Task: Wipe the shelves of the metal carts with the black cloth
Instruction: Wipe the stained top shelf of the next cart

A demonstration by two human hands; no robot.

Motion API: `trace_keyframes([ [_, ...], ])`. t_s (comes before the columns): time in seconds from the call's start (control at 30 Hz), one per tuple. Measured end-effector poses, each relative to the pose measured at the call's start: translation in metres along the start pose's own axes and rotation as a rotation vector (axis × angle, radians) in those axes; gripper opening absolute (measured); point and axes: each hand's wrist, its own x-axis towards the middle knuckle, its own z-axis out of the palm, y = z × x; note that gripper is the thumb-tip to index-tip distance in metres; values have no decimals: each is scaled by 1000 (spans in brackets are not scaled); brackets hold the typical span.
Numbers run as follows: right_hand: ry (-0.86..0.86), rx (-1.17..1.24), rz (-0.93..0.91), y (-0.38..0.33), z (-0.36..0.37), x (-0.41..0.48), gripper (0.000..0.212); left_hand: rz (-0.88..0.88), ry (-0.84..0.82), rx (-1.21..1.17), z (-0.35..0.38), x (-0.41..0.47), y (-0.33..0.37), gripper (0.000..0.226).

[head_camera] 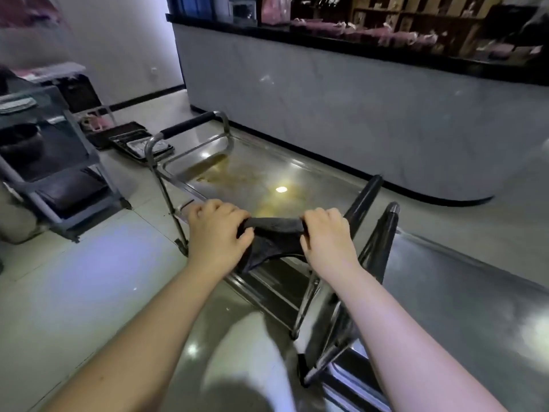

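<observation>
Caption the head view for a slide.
Left hand and right hand hold the black cloth stretched over the stained shelf of a metal cart.

My feed is dim and soft, with one hard round spot of reflected glare on the cart shelf, a bluish sheen on the floor tiles, smeared blur across the counter at the top, and wide-angle bowing of straight lines toward the edges.

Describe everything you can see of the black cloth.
The black cloth is dark, soft-looking fabric, pulled taut between the left hand and right hand, each gripping one end. Its top edge is rolled tight; the rest sags in folds below. It hangs over the near end of the stained metal cart shelf.
</observation>
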Motion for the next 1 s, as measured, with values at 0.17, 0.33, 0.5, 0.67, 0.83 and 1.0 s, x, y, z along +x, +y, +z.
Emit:
trace_keyframes([
  [0.17,-73,-12,73,12,39,55,14,39,-68,-33,51,59,-36,9],
  [0.33,-137,295,191,42,74,101,18,41,-97,-103,99,92,-58,2],
  [0.5,-190,530,314,61,107,139,24,46,-57,-157,142,120,-80,10],
  [0.67,-162,605,400,72,137,169,41,89,-170,-245,183,163,-97,13],
  [0.83,-113,614,564,81,163,182,34,216,-293,-344,231,205,-113,27],
  [1.0,36,590,839,75,172,181,26,358,-540,-545,259,242,-118,10],
])
